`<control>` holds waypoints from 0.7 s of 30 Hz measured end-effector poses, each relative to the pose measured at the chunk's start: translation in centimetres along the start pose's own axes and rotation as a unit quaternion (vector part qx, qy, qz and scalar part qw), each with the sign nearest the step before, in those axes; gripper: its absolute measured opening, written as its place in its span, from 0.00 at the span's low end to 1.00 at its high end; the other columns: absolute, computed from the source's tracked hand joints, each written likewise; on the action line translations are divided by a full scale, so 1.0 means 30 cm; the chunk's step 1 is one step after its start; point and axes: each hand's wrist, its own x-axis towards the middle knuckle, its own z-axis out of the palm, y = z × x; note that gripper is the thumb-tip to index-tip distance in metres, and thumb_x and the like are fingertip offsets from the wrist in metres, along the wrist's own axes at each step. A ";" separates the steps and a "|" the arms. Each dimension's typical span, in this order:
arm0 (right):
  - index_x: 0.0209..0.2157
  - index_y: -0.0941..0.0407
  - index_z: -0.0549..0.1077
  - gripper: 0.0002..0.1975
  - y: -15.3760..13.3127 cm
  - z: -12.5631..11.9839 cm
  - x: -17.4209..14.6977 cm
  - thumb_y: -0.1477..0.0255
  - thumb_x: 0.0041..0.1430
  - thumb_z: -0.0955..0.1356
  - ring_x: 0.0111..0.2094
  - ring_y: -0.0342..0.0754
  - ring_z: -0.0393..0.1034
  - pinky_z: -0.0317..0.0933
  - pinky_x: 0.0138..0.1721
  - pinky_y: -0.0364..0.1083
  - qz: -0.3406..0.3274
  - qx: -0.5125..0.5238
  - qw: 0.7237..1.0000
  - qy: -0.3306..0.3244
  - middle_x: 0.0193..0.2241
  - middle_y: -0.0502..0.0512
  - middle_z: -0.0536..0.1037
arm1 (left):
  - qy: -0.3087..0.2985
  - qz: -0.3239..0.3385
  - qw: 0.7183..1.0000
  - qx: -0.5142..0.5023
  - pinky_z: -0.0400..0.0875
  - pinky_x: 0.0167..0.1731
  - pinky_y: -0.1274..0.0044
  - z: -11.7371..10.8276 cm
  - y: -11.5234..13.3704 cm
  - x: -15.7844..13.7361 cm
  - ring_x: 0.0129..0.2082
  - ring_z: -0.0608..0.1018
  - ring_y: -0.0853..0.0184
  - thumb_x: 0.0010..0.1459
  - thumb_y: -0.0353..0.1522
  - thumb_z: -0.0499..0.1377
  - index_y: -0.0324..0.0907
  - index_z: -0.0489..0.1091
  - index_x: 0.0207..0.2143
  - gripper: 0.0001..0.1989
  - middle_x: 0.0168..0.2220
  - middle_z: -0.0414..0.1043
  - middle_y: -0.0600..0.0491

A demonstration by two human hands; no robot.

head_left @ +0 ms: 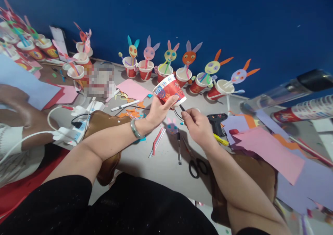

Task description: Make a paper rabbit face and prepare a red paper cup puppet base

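Observation:
My left hand (160, 111) grips a red printed paper cup (170, 91), tilted with its base toward my right hand (196, 124). In that hand's closed fingers is a thin dark pointed tool (182, 108); its tip is at the cup's base, and its exact kind is unclear. Below the hands lies a paper rabbit face (172, 128) in purple with pink ears. Near it are drinking straws (157, 143), a black pen (179, 147) and black-handled scissors (197, 167). A black glue gun (218, 124) rests right of my right hand, beside a yellow cutter (221, 140).
Along the blue wall stands a row of cups with paper rabbits (183, 74). Pink paper (273, 151) and a cup stack (307, 110) lie right. At left are a power strip (75, 131), orange scraps (131, 113) and another person's arm (24, 113).

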 end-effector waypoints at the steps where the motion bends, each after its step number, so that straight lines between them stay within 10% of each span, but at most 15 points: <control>1: 0.29 0.52 0.64 0.24 0.001 0.000 0.006 0.46 0.65 0.62 0.18 0.41 0.51 0.47 0.23 0.43 0.039 0.089 0.994 -0.046 0.17 0.44 0.60 | 0.003 -0.002 1.000 0.000 0.69 0.25 0.80 0.002 0.006 -0.001 0.21 0.69 0.75 0.53 0.44 0.71 0.42 0.67 0.27 0.20 0.23 0.67 0.58; 5: 0.28 0.51 0.61 0.25 0.002 0.006 0.012 0.43 0.63 0.61 0.16 0.40 0.43 0.43 0.20 0.43 0.103 0.180 0.973 -0.104 0.16 0.40 0.53 | 0.016 -0.017 1.000 0.006 0.69 0.25 0.80 0.006 0.016 -0.002 0.21 0.69 0.75 0.52 0.42 0.72 0.42 0.67 0.27 0.19 0.23 0.68 0.58; 8: 0.29 0.54 0.66 0.23 0.001 0.011 -0.004 0.48 0.65 0.62 0.21 0.44 0.56 0.47 0.25 0.44 -0.003 -0.053 0.998 0.036 0.20 0.49 0.67 | 0.003 -0.007 1.000 -0.001 0.69 0.24 0.80 0.001 -0.002 0.000 0.21 0.69 0.75 0.52 0.46 0.71 0.42 0.67 0.26 0.21 0.22 0.68 0.58; 12: 0.32 0.56 0.71 0.22 -0.006 0.012 -0.023 0.53 0.68 0.60 0.24 0.46 0.61 0.43 0.28 0.47 -0.061 -0.286 0.948 0.128 0.26 0.58 0.75 | 0.001 0.003 1.000 -0.013 0.70 0.25 0.79 -0.008 -0.035 0.005 0.21 0.70 0.74 0.51 0.50 0.70 0.42 0.68 0.27 0.23 0.23 0.69 0.57; 16: 0.31 0.54 0.67 0.23 -0.008 0.005 -0.009 0.49 0.67 0.61 0.21 0.43 0.57 0.47 0.26 0.45 -0.006 -0.070 0.997 0.031 0.21 0.50 0.68 | -0.005 0.005 1.000 -0.016 0.71 0.26 0.79 -0.010 -0.041 0.005 0.22 0.70 0.74 0.51 0.50 0.70 0.43 0.68 0.30 0.23 0.25 0.69 0.57; 21: 0.28 0.52 0.64 0.25 -0.002 -0.005 0.011 0.45 0.65 0.60 0.17 0.41 0.49 0.46 0.23 0.44 0.055 0.111 0.990 -0.065 0.17 0.43 0.59 | -0.012 -0.008 1.000 0.002 0.70 0.25 0.80 -0.005 -0.029 0.004 0.22 0.70 0.75 0.52 0.51 0.69 0.43 0.66 0.29 0.23 0.24 0.68 0.58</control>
